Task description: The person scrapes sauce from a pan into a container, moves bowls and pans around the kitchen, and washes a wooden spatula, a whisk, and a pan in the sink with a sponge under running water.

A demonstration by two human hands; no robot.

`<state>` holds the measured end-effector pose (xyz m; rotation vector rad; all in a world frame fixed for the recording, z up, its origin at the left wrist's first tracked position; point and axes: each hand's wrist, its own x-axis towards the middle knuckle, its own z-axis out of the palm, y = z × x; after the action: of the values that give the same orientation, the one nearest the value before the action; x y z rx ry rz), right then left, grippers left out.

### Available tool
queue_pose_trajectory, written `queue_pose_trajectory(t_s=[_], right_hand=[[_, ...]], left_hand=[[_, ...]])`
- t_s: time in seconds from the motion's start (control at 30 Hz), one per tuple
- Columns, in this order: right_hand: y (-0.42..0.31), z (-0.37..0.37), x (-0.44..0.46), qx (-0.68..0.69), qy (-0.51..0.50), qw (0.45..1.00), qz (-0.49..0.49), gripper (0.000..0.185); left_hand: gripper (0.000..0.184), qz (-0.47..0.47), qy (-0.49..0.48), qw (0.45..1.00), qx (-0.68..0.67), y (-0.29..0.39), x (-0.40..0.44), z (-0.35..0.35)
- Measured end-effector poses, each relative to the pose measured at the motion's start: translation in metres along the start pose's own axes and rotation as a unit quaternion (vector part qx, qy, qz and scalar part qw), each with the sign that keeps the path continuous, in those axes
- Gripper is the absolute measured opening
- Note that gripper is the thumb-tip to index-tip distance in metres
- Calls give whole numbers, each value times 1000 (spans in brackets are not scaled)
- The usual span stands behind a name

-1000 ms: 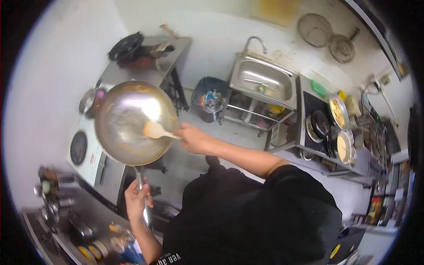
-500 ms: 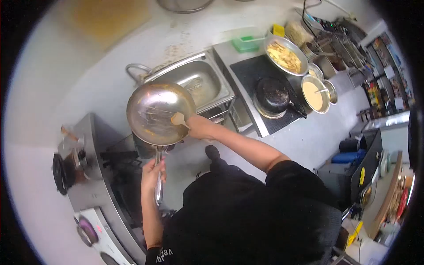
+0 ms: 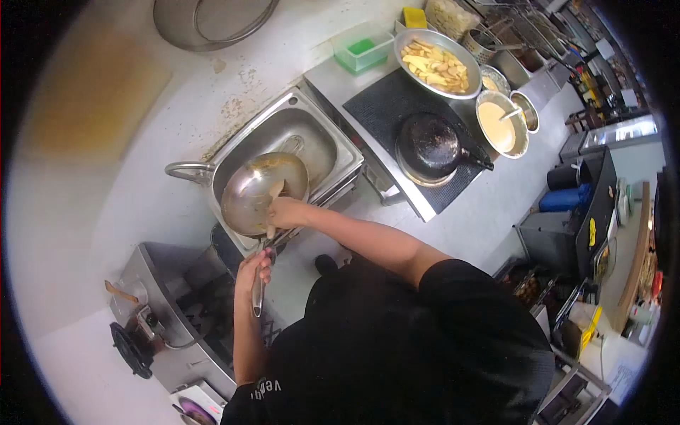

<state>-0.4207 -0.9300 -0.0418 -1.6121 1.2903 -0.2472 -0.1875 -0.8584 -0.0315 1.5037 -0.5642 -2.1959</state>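
My left hand [image 3: 255, 271] is closed around the metal handle of a large round steel pan [image 3: 248, 202]. The pan is over the near left part of the steel sink [image 3: 322, 145], its inside facing up and streaked with brownish residue. My right hand [image 3: 287, 212] grips a light-coloured spatula [image 3: 276, 189], whose blade is against the inside of the pan. A whisk-like tool [image 3: 292, 145] lies in the sink beyond the pan, partly hidden.
Right of the sink, a counter holds a black pan [image 3: 431, 145] on a dark mat [image 3: 382, 99], a bowl of cut food [image 3: 435, 65], a bowl of pale batter [image 3: 496, 127] and a green-and-clear container [image 3: 363, 48]. A faucet [image 3: 190, 170] arches at the sink's left.
The view has turned rightward, away from the stove and side table. The pan in my left hand has come over the sink, and my right hand with the spatula has moved nearer the pan's handle.
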Motion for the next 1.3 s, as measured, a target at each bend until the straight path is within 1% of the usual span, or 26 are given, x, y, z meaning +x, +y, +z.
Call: queue_pose_trajectory(t_s=[0.03,0.13,0.17,0.2,0.23,0.27,0.3,0.33,0.43,0.47,0.5,0.53,0.57,0.6,0.67,0.7,0.73,0.77,0.83,0.9,1.03,1.07,1.1,1.17,1.23,1.3], right_hand=[[0,1,0,-11,45,997,-58,33],[4,-37,-86,122,184,975,38,35],[45,-31,-99,136,292,946,21,35],[67,-39,-129,107,390,913,63,39],[111,-45,-150,39,504,863,12,34],[124,-63,-185,46,564,815,127,31],[170,-81,-217,-103,619,774,84,35],[199,-97,-248,-167,651,731,122,41],[280,-127,-301,-294,557,740,235,43],[308,-134,-312,-321,523,765,193,42],[328,-142,-316,-347,484,792,135,42],[329,-151,-314,-358,464,796,154,41],[313,-158,-306,-346,436,813,172,39],[392,-171,-309,-273,434,844,156,41],[379,-185,-300,-92,409,892,169,41],[377,-198,-302,-290,319,884,183,42],[383,-207,-301,-338,299,867,213,43],[396,-198,-321,-362,355,853,128,54],[373,-211,-324,-406,337,832,174,51],[361,-214,-319,-441,379,806,116,46],[267,-216,-254,-380,420,824,3,43],[239,-210,-231,-349,410,842,-35,43],[212,-201,-207,-318,385,863,-78,42],[156,-166,-155,-278,298,899,-160,41],[100,-118,-99,-306,219,887,-267,35],[75,-67,-48,-303,118,909,-261,32]], left_hand=[[23,-6,-10,1000,-8,4,6,-7],[25,-10,-28,1000,-3,7,19,-25],[25,-7,-28,1000,-10,8,25,-30],[25,-8,-34,999,-10,7,32,-37],[26,5,-44,999,-3,7,39,-45],[27,16,-54,998,3,6,45,-51],[27,13,-56,998,0,6,51,-54],[27,20,-44,998,30,7,57,-55],[30,27,-41,997,52,0,71,-74],[30,22,-19,999,45,4,67,-74],[29,3,-52,997,58,7,71,-73],[28,-3,-66,996,56,8,67,-76],[26,24,47,997,58,3,53,-67],[27,6,-30,998,63,10,42,-69],[31,24,93,982,161,-2,57,-84],[34,22,10,973,229,-2,68,-103],[36,59,83,942,320,-9,80,-111],[36,62,86,929,355,-9,81,-115],[35,67,104,919,374,-7,80,-109],[36,179,243,795,526,-18,69,-98],[37,251,378,782,428,-60,63,-94],[39,273,414,754,430,-65,51,-89],[42,294,448,725,433,-71,41,-85],[41,279,485,719,412,-87,26,-79],[45,361,537,684,336,-99,0,-64],[49,334,587,667,314,-119,-24,-52]])
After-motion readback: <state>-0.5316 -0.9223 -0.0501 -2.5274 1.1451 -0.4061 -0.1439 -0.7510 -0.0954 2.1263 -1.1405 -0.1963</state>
